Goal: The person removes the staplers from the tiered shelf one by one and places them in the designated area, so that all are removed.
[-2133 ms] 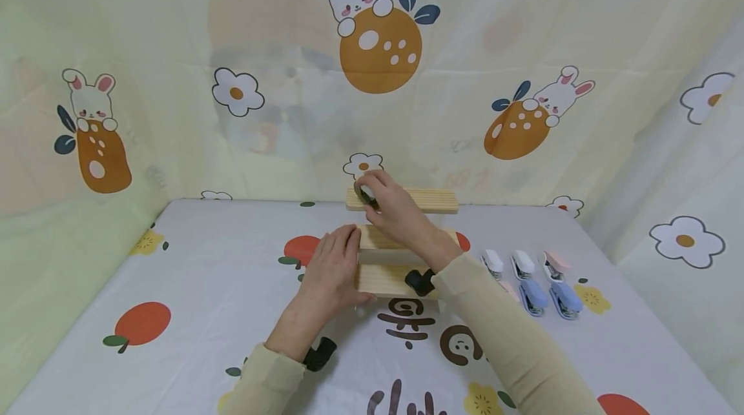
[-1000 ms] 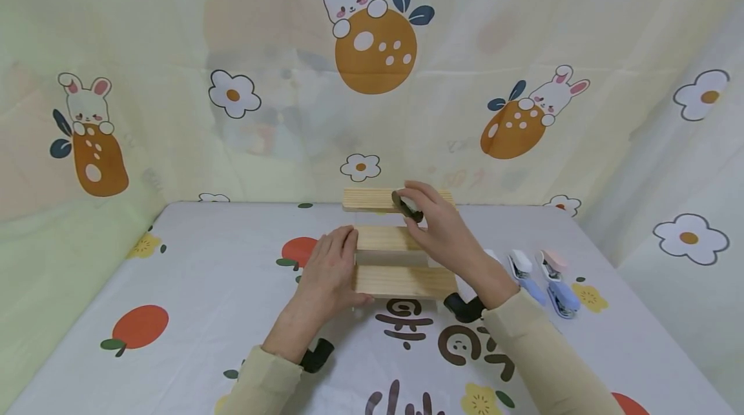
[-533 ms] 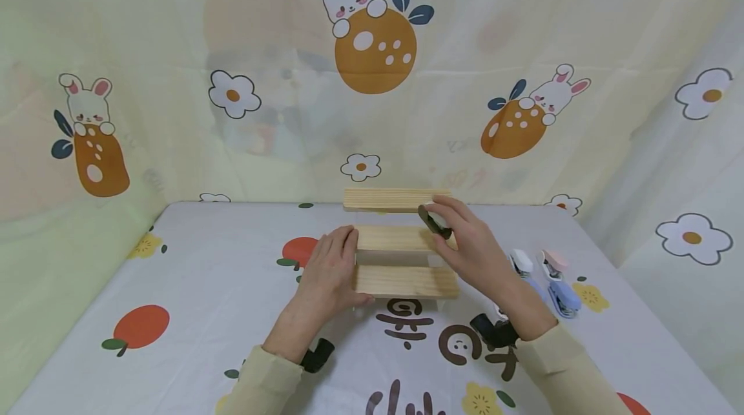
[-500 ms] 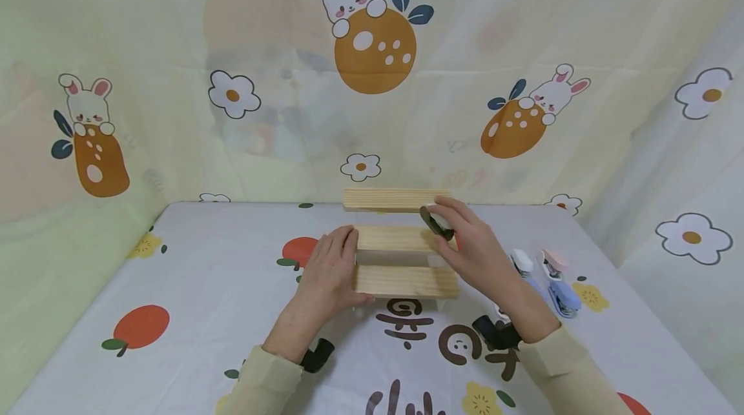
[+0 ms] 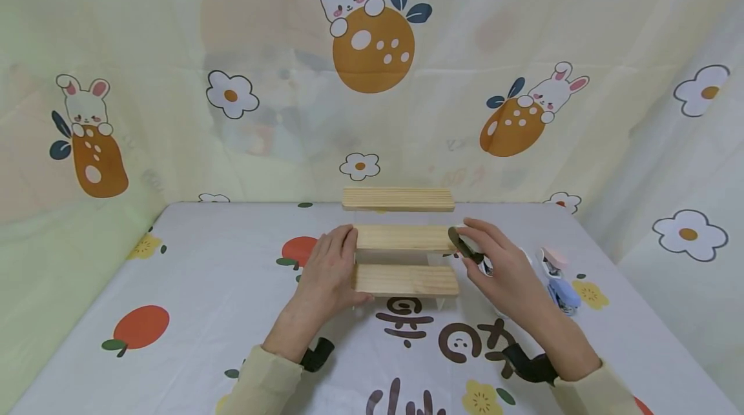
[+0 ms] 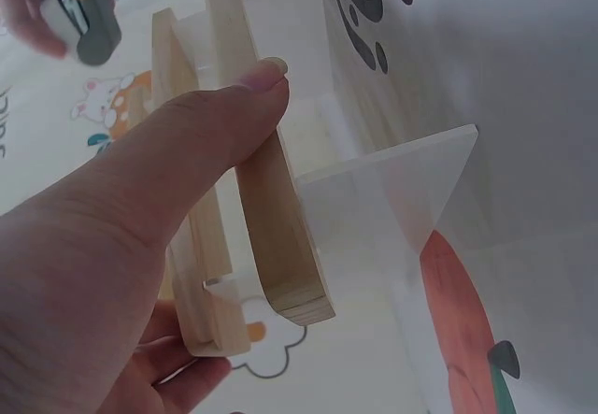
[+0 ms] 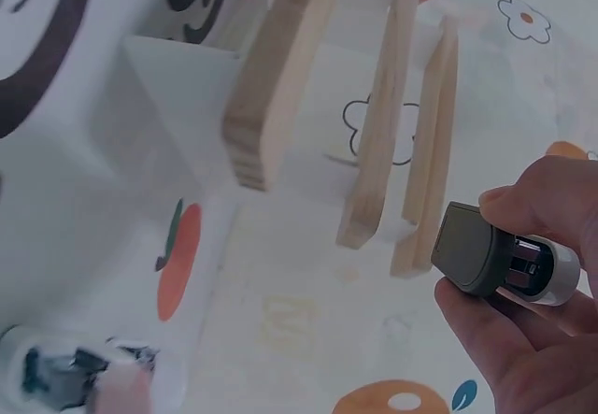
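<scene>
A tiered display rack has three pale wooden slats, with the front slat lowest, on clear supports. My left hand grips the rack's left end. In the left wrist view, the thumb presses on the front slat while the fingers reach the slat behind. My right hand pinches a small dark grey-green and white stapler between thumb and fingers. It is held up just off the right end of the middle slat. In the head view, part of the stapler is hidden by the fingers.
To the right on the table lie several more mini staplers, among them a blue stapler and a pink-topped stapler. My right hand hides some of them. A patterned tablecloth covers the table, and a curtain hangs behind it.
My right hand has carried the stapler from above the rack's left part to the right and nearer me, past the slats' right end. The left hand keeps its grip on the rack.
</scene>
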### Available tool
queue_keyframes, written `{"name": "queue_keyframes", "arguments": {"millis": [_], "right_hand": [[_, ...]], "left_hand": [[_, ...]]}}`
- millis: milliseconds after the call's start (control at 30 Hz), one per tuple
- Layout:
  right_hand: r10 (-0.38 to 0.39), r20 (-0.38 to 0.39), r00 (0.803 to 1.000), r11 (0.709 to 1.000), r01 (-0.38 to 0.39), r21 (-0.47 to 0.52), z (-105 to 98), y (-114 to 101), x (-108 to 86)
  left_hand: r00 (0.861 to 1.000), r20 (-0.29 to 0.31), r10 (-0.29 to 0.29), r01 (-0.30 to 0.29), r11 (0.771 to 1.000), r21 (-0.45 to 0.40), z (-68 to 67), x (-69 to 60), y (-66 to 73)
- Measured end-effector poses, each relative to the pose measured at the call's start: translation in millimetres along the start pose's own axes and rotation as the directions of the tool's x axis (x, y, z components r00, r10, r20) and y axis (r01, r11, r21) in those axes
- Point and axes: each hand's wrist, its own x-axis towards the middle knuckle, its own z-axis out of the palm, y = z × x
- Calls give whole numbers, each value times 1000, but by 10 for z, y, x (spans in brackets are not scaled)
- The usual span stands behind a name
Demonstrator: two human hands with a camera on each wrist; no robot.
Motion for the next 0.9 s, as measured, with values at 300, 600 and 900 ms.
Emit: {"name": "queue_keyframes", "arguments": {"millis": [300, 600, 900], "right_hand": [[55, 38, 998, 998, -54, -25, -111, 26, -274], [90, 59, 994, 994, -85, -74, -155, 55, -544], [149, 109, 983, 986, -140, -90, -192, 59, -762]], "left_hand": [[1000, 15, -7, 7, 1000, -6, -13, 6, 10], [1000, 19, -7, 7, 1000, -5, -26, -1, 10], [1000, 22, -9, 10, 1000, -18, -35, 2, 11]]}}
